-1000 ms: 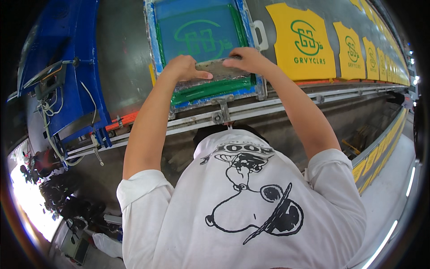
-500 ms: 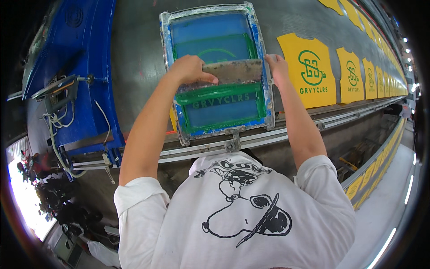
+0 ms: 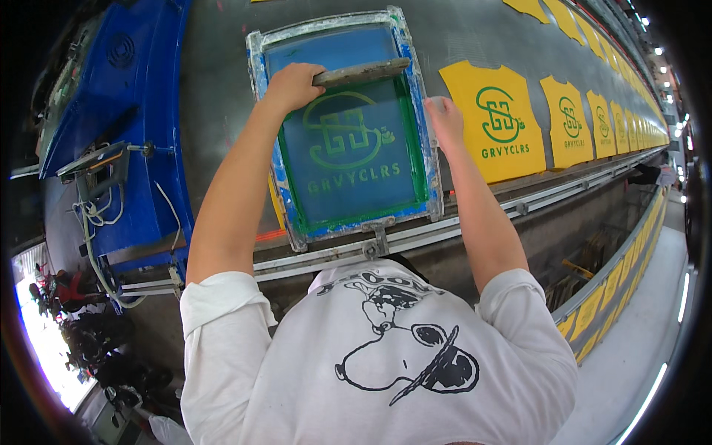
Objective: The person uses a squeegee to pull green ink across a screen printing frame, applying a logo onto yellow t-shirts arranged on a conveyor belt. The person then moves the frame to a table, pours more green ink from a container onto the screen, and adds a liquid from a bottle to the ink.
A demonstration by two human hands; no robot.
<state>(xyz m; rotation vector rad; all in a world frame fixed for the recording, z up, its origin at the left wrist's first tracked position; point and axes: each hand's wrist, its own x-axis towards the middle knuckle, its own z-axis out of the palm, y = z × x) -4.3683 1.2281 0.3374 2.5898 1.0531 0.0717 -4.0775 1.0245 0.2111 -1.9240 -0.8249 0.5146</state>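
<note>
My left hand [image 3: 295, 83] is closed on the near end of a worn squeegee [image 3: 361, 73], which lies across the upper part of a screen-printing frame [image 3: 417, 174] with blue mesh. Green ink lines the mesh around a logo and lettering. My right hand [image 3: 443, 115] has its fingers curled at the frame's right side, on the handle there, which is mostly hidden by the hand. Yellow fabric pieces [image 3: 463, 89] with green prints lie on the long dark table [image 3: 211, 89] to the right of the frame, and a yellow edge shows beneath the frame's left side.
A blue metal machine [image 3: 148, 74] with looped cables stands at the left. A metal rail [image 3: 489, 211] runs along the table's near edge. A lower rack [image 3: 593, 304] with yellow pieces runs along the right. Dark motorbikes [image 3: 78, 334] stand by a bright opening at lower left.
The squeegee has moved away from me, from the lower part of the mesh to the upper part, uncovering the logo. My right hand has left the squeegee for the frame's side.
</note>
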